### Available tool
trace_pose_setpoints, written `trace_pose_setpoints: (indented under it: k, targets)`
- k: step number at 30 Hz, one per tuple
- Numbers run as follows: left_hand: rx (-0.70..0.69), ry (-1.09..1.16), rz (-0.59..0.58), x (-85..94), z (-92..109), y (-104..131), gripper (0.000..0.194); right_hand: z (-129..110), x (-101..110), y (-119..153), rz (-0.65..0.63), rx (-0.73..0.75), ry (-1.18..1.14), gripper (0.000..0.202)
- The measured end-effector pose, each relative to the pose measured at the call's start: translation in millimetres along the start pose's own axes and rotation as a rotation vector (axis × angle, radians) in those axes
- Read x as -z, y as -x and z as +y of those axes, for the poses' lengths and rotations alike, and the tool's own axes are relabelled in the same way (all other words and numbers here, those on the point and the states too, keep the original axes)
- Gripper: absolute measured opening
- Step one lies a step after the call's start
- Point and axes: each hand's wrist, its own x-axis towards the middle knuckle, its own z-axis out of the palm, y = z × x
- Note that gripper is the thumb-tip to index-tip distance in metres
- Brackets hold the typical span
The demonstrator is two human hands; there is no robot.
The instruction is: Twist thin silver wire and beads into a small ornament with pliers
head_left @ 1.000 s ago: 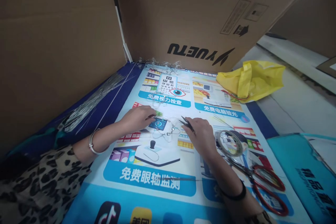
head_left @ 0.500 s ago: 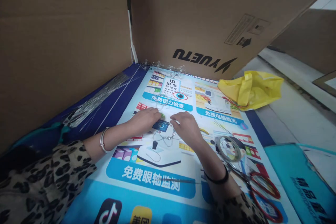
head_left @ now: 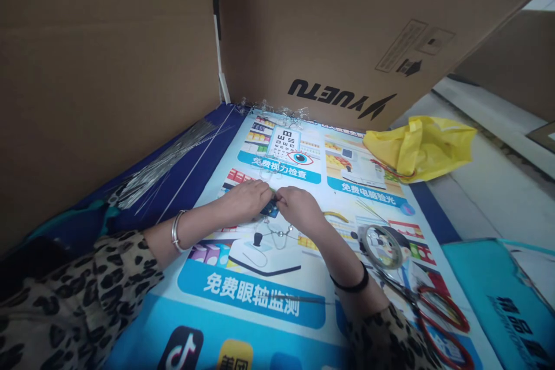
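Note:
My left hand is closed, its fingertips pinched at the middle of the printed sheet. Close against it, my right hand pinches as well. Between them is a bent thin wire with small shiny beads, whose loops show just below the fingers. The fingers hide the part they grip. Under the hands lies a small dark blue printed patch. A single curved wire lies nearer to me, and another wire shape lies just beyond the hands.
Loose straight wires lie in a bundle at left. Finished-looking wire shapes are heaped at the back by the cardboard wall. At right are a yellow bag, a tape roll, red-handled scissors and a turquoise bag.
My right hand has moved left and its fingertips now meet those of my left hand, which has shifted slightly right. The gap between them has closed, and the view has shifted slightly.

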Motion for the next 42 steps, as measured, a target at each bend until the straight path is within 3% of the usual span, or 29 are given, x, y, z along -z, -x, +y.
trace_pose_setpoints:
  k: [13, 18, 22, 42]
  targets:
    - [-0.018, 0.072, -0.019, -0.9, -5, 0, 0.013, 11, -3, 3, 0.024, -0.042, -0.161, 0.025]
    - [0.062, 0.177, -0.014, 1.1, -3, -4, 0.014, 10, -5, 4, 0.063, -0.088, -0.209, 0.019]
    - [0.171, 0.265, 0.012, 3.3, -1, -11, 0.026, 10, -6, 4, 0.094, -0.122, -0.242, 0.017]
    - [0.439, 0.221, -0.06, 0.1, 16, -30, 0.023, 14, -19, 2, 0.194, -0.082, -0.289, 0.011]
